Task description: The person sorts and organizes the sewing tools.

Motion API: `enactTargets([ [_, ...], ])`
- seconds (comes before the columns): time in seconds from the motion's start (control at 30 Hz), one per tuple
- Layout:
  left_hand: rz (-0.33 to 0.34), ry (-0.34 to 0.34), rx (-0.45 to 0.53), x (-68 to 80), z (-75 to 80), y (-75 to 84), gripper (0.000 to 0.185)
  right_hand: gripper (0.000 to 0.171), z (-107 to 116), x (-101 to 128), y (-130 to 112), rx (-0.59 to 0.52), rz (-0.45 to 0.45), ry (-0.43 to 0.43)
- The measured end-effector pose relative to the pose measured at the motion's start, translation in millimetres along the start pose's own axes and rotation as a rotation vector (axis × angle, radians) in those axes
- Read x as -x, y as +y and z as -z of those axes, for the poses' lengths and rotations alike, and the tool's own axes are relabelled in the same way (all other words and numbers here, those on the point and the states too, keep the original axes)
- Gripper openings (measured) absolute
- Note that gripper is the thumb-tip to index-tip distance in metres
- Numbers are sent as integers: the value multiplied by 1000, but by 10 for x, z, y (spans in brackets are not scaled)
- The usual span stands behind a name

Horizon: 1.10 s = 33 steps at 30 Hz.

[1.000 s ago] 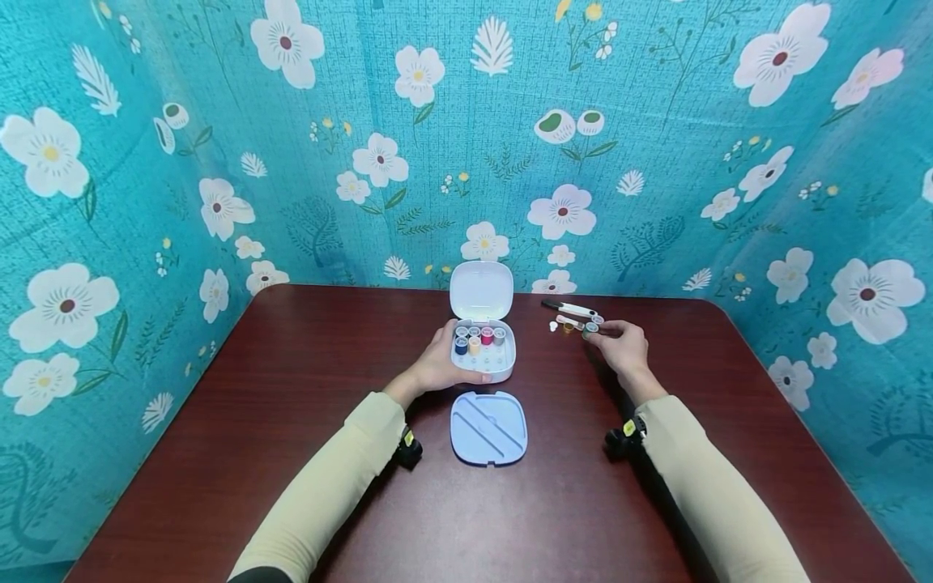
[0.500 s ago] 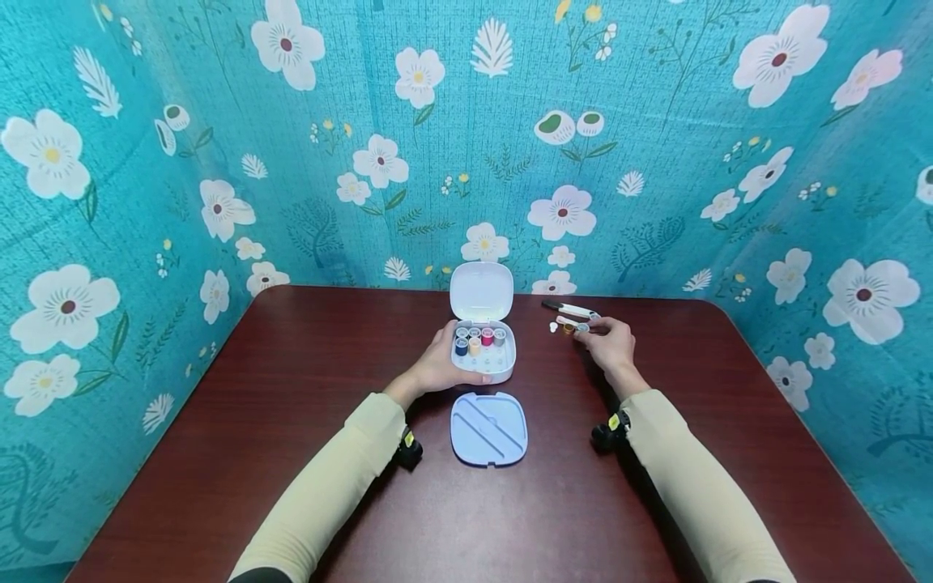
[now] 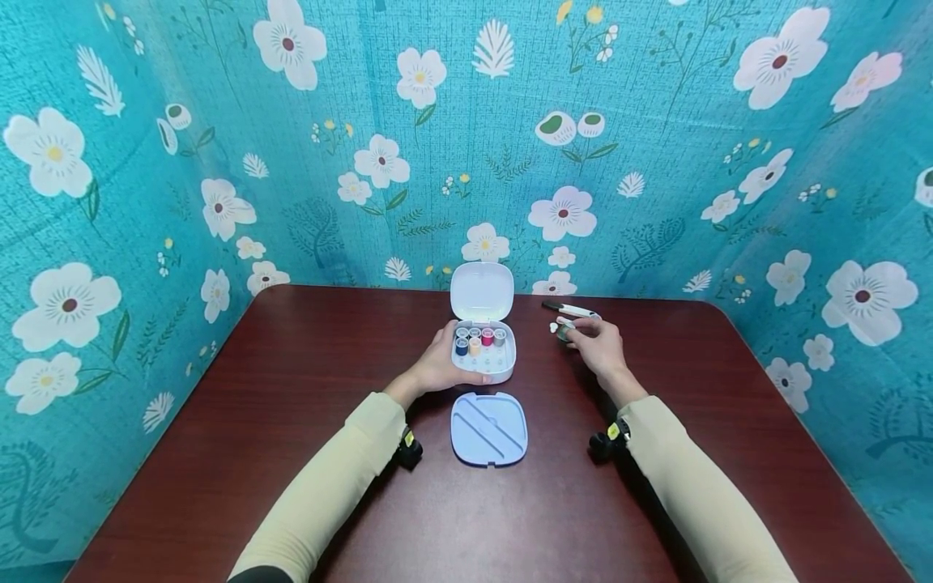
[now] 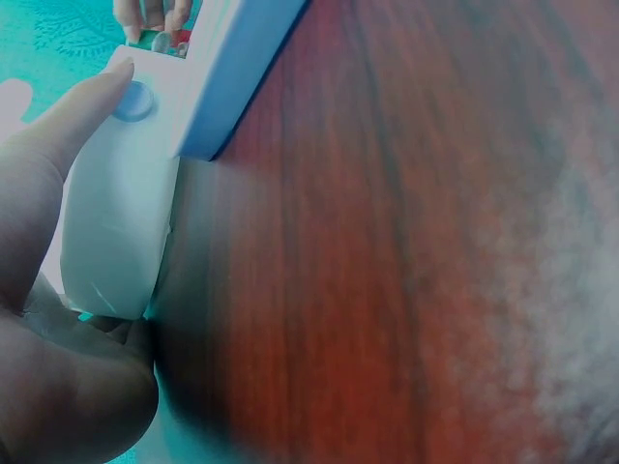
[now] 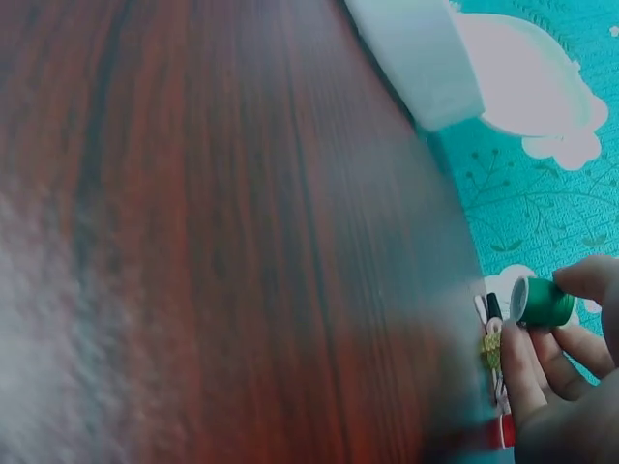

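Observation:
My left hand (image 3: 439, 364) grips the left side of a white sewing box (image 3: 503, 375), its thumb along the front. The box's lid (image 3: 482, 291) is raised at the back. Inside, several thread spools stand on pegs, among them a dark blue spool (image 3: 462, 348), a cream spool (image 3: 475, 346), a red spool (image 3: 487, 337) and a grey spool (image 3: 499, 338). To the right of the box, my right hand (image 3: 601, 351) pinches a green thread spool (image 5: 547, 303) between thumb and fingers, above small items on the table.
A light blue tray (image 3: 488, 429) with diagonal ridges lies in front of the box. Behind the right hand lies a black-and-white pen (image 3: 572, 309). The right wrist view shows a gold item (image 5: 491, 350) and a red item (image 5: 508, 431) beside the fingers.
My right hand has moved left with the green spool, now nearer the box and over the small items. The left hand and the box have stayed in place.

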<state>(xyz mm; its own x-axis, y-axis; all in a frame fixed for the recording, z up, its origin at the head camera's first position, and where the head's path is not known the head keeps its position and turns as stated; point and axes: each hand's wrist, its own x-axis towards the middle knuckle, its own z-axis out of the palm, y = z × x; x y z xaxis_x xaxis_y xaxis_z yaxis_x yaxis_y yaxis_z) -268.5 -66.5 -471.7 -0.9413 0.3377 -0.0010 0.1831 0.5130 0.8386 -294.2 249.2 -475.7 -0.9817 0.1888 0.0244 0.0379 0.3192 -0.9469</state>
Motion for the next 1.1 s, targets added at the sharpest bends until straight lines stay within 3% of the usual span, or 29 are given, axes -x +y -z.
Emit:
enactTargets([
  [0.23, 13, -10, -19, -3, -5, -8, 121, 34, -46, 67, -60, -74, 27, -90],
  [0.53, -24, 11, -41, -12, -17, -8, 116, 28, -185, 155, -149, -90, 74, -115],
  [0.83, -11, 10, -29, -5, -15, 3, 118, 28, -274, 250, -254, -44, 87, -170],
  [1.1, -8, 1, -34, -8, -13, -5, 120, 22, -375, 272, -292, 73, 189, -177],
])
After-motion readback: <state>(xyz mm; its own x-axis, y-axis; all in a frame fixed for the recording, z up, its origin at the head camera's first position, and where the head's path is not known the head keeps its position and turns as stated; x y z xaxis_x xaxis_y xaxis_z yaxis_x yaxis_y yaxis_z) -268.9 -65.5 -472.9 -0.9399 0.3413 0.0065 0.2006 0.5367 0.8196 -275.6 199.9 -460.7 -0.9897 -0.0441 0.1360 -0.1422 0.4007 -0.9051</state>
